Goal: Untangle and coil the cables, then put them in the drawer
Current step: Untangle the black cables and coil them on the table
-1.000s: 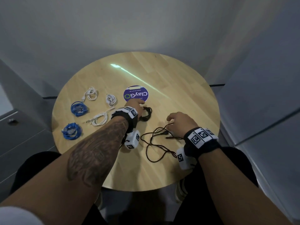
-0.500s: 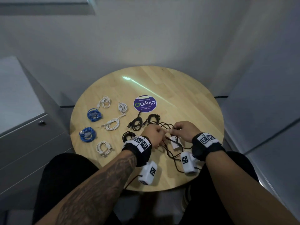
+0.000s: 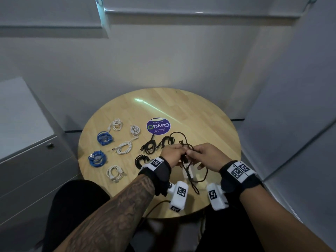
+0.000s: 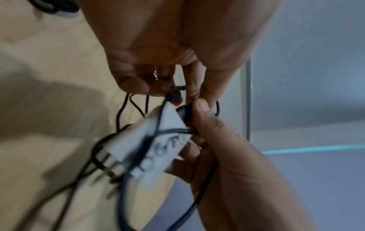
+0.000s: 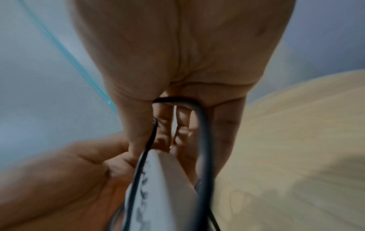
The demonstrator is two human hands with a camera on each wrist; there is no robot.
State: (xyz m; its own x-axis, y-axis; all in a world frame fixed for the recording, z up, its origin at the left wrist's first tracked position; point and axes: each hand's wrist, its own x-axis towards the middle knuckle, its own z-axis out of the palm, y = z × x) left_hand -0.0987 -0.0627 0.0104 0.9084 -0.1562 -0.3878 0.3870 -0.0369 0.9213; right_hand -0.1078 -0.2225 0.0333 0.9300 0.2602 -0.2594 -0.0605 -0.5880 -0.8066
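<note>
Both the left hand (image 3: 172, 155) and right hand (image 3: 205, 155) pinch the tangled black cable (image 3: 190, 171) above the worktop (image 3: 209, 124) near 5 o'clock, apparently to tease loops apart.

Head overhead; wrist views close, sharing black cable (image 4: 199, 195).

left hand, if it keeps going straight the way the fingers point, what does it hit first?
Most likely the right hand: the left hand points right across the tangled black cable they both pinch, fingertips almost touching. Depth between them is unclear.
</note>
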